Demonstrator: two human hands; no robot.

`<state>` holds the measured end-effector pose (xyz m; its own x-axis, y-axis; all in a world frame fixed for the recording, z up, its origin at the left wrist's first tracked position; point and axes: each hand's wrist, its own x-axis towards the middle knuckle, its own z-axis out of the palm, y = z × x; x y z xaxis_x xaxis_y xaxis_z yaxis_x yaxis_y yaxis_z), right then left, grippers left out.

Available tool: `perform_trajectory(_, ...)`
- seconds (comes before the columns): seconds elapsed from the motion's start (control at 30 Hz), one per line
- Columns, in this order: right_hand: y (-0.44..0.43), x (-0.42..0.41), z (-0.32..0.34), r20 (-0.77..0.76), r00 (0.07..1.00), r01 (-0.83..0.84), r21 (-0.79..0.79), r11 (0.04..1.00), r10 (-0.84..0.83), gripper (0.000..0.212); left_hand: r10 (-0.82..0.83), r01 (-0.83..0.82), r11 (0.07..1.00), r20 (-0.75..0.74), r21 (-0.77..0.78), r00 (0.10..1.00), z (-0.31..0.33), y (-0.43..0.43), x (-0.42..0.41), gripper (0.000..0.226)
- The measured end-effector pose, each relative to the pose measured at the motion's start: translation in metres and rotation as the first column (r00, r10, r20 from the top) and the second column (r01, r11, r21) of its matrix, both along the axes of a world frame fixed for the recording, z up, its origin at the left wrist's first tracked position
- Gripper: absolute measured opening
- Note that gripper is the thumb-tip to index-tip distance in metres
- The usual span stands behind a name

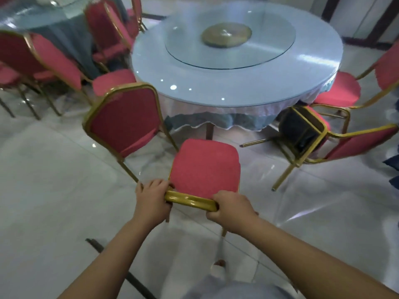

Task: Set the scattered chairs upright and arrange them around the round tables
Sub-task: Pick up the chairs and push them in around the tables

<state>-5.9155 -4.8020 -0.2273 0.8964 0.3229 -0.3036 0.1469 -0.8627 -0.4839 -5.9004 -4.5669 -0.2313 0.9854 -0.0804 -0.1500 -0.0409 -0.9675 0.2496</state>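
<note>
Chairs (49, 59) with red padding and gold frames stand upright at the far left, drawn up to a second table (32, 16) whose glass top shows in the upper corner. Next to them an upright chair (123, 119) has its back to the camera and sits just beside the rim of the round table (237, 67). Low in the middle, the person's left hand (152, 200) is clenched round the left end of the gold top rail (191, 200) of the held chair (205, 167), and the right hand (230, 209) is wrapped round the rail's right end. That chair is upright over the pale tiled floor (54, 201), its red seat pointing at the table but apart from the hanging cloth; whether its legs touch the tiles cannot be told. The table carries a glass turntable (228, 37) at its centre. Further right, a fallen chair (306, 134) lies on its side just beside the table's edge, the dark underside of its seat toward the camera. Past it, a far chair (336, 89) stands upright, seat near the cloth
</note>
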Motion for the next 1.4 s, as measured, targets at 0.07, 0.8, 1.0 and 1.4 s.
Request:
perform_trajectory(0.07,0.029,0.01,0.0,0.015,0.999,-0.047,-0.032,0.998,0.048,0.025,0.047,-0.047,0.999,-0.01,-0.019,0.999,-0.006,0.026,0.005,0.035)
perform_trajectory(0.8,-0.309,-0.091,-0.059,-0.125,0.781,0.526,-0.397,0.752,-0.612,0.069,-0.655,0.701,0.713,-0.376,-0.018,0.656,-0.033,-0.315,0.059,0.079)
perform_trajectory(1.0,-0.416,-0.128,-0.1,-0.286,0.567,0.63,-0.454,0.63,-0.772,0.077,-0.692,0.793,0.609,-0.498,-0.016,0.522,-0.069,-0.481,0.044,0.085)
perform_trajectory(1.4,-0.609,-0.044,-0.101,-0.199,0.558,0.752,-0.291,0.592,-0.806,0.076,-0.693,0.766,0.64,-0.385,0.06,0.609,-0.072,-0.676,0.124,0.079)
